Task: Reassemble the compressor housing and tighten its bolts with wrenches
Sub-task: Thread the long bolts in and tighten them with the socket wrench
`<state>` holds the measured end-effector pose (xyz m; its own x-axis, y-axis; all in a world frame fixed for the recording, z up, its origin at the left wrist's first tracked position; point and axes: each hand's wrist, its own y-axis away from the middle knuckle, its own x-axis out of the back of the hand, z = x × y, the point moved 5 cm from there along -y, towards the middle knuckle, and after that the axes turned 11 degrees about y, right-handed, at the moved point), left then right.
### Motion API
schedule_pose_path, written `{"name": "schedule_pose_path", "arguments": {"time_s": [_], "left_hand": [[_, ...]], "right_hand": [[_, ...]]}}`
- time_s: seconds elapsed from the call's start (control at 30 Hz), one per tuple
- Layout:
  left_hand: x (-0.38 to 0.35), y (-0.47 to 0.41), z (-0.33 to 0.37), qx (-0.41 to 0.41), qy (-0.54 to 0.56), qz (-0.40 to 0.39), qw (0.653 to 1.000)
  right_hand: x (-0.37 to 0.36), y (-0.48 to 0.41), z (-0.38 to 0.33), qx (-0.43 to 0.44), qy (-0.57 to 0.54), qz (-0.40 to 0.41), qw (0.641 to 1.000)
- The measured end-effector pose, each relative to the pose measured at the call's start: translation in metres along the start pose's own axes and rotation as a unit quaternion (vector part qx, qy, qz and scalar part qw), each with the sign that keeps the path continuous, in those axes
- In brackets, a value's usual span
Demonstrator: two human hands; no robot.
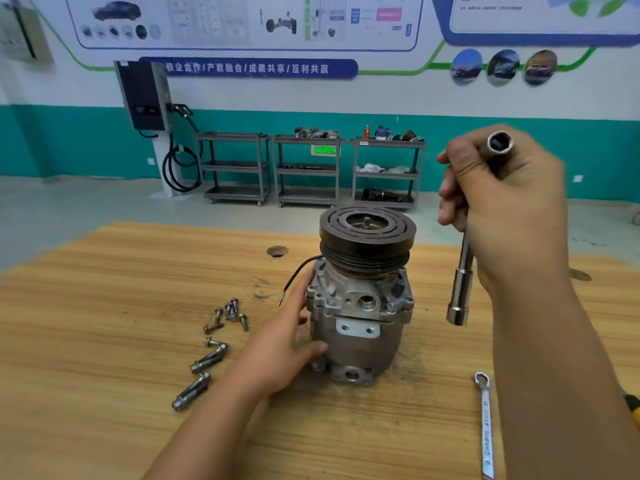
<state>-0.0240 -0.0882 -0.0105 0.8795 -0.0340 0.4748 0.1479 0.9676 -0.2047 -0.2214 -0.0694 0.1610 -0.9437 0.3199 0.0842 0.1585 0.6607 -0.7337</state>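
right hand point(502, 202) grips shiny socket wrench point(462, 289), hiding its bend | left hand point(291, 337) lies flat on grey metal compressor point(360, 327) — flat wrench point(486, 427) cut off

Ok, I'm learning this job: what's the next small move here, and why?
Probably lower the socket wrench in the right hand onto a flange bolt: the left hand steadies the compressor, and the socket hangs just beside it.

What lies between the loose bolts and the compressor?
The head view shows the left hand there, touching the compressor; the bolts lie beyond it.
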Motion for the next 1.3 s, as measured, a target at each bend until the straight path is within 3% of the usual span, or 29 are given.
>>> {"name": "schedule_pose_path", "arguments": {"time_s": [0.17, 0.33, 0.6, 0.77, 1.0, 1.3], "left_hand": [[0.043, -0.005, -0.003, 0.035, -0.117, 0.189, 0.974], [0.093, -0.004, -0.029, 0.115, -0.181, 0.254, 0.943], [0.086, -0.022, -0.058, 0.172, -0.331, 0.116, 0.921], [0.08, -0.03, -0.062, 0.171, -0.416, 0.084, 0.889], [0.075, -0.028, -0.057, 0.162, -0.369, 0.102, 0.909], [0.067, -0.024, -0.057, 0.143, -0.308, 0.065, 0.938]], "right_hand": [[0.002, -0.002, 0.009, -0.027, 0.035, -0.016, 0.999], [0.003, -0.004, 0.013, -0.028, 0.045, -0.029, 0.998], [0.0, -0.005, 0.02, -0.028, 0.061, -0.042, 0.997], [0.001, -0.005, 0.023, -0.031, 0.087, -0.042, 0.995], [0.001, -0.005, 0.022, -0.022, 0.101, -0.044, 0.994], [-0.004, -0.004, 0.022, -0.02, 0.106, -0.056, 0.993]]}}
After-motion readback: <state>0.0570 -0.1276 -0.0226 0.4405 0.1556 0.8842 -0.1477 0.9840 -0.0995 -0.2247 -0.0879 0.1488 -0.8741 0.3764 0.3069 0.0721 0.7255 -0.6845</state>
